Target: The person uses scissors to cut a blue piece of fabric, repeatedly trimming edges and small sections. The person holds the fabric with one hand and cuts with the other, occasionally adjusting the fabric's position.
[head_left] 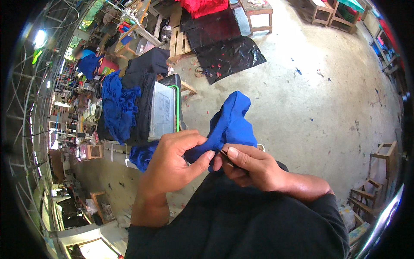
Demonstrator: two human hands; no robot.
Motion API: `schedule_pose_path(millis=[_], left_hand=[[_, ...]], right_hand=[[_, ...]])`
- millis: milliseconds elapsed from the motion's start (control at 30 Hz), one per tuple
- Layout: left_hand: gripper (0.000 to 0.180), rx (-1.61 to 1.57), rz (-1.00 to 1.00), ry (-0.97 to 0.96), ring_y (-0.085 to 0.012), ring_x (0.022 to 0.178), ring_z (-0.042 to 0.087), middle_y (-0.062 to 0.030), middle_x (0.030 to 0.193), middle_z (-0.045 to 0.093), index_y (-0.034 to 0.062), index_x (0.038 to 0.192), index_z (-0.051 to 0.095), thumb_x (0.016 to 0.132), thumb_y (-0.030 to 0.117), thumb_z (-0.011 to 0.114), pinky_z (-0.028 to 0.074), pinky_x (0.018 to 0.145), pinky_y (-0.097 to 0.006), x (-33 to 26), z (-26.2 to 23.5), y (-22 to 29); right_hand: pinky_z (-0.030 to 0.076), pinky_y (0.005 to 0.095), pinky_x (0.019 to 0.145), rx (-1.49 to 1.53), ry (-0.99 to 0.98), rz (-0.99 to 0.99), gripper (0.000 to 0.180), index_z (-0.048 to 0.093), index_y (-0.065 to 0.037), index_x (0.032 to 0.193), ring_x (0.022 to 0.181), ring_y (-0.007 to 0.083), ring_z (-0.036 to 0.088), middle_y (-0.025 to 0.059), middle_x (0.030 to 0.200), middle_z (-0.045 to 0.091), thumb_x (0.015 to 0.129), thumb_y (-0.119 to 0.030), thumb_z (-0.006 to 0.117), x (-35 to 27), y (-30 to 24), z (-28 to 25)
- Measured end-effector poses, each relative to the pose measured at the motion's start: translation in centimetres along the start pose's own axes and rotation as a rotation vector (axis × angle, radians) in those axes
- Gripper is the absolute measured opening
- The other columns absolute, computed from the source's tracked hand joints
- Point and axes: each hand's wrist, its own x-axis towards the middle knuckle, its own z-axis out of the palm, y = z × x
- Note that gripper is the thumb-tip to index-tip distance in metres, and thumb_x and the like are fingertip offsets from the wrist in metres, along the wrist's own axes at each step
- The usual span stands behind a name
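A piece of royal-blue cloth [235,125], folded and bunched, hangs in front of my body at the middle of the view. My left hand [179,159] pinches its near left edge between thumb and fingers. Close beside it, my right hand [250,166] is closed around a small, slim dark tool [228,159]. The tool's tip points at the cloth edge by my left thumb. Most of the tool is hidden in my palm, so its exact kind is unclear. Both hands nearly touch at the cloth's lower edge.
To the left, blue garments [118,105] and dark cloth lie piled beside a clear plastic box [164,111]. A black plastic sheet [228,58] covers floor ahead, with red cloth [202,6] beyond. Wooden stools [366,198] stand at right. A person [88,60] is at far left.
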Motion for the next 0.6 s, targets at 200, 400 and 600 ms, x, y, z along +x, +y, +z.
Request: schedule_pose_path(millis=[200,400,600], left_hand=[[0.015,0.078,0.032,-0.004,-0.0271,0.063,0.059,-0.0146,0.074,0.061,-0.0036,0.087,0.066,0.08,0.005,0.075,0.045,0.058,-0.034,0.0,0.2,-0.4],[0.013,0.076,0.036,0.004,-0.0261,0.063,0.06,-0.014,0.073,0.061,-0.004,0.087,0.067,0.079,0.003,0.074,0.045,0.059,-0.034,-0.2,0.7,-0.8],[0.015,0.064,0.033,0.012,-0.0303,0.065,0.062,-0.0158,0.075,0.062,-0.0039,0.09,0.068,0.078,0.003,0.075,0.047,0.06,-0.035,-0.3,0.7,-0.9]], right_hand=[[0.022,0.0223,0.05,0.034,0.03,-0.028,0.034,0.053,-0.011,0.098,0.059,0.0046,0.027,-0.0069,0.07,0.031,0.109,-0.042,0.044,0.6,0.8,-0.2],[0.023,0.0223,0.05,0.145,0.029,0.01,0.033,0.053,-0.011,0.098,0.059,0.005,0.029,-0.0066,0.072,0.033,0.109,-0.041,0.044,0.7,1.6,-0.8],[0.022,0.0225,0.05,0.158,0.032,0.065,0.036,0.057,-0.009,0.11,0.059,0.0067,0.028,-0.0045,0.074,0.033,0.109,-0.041,0.039,0.1,0.5,-0.4]])
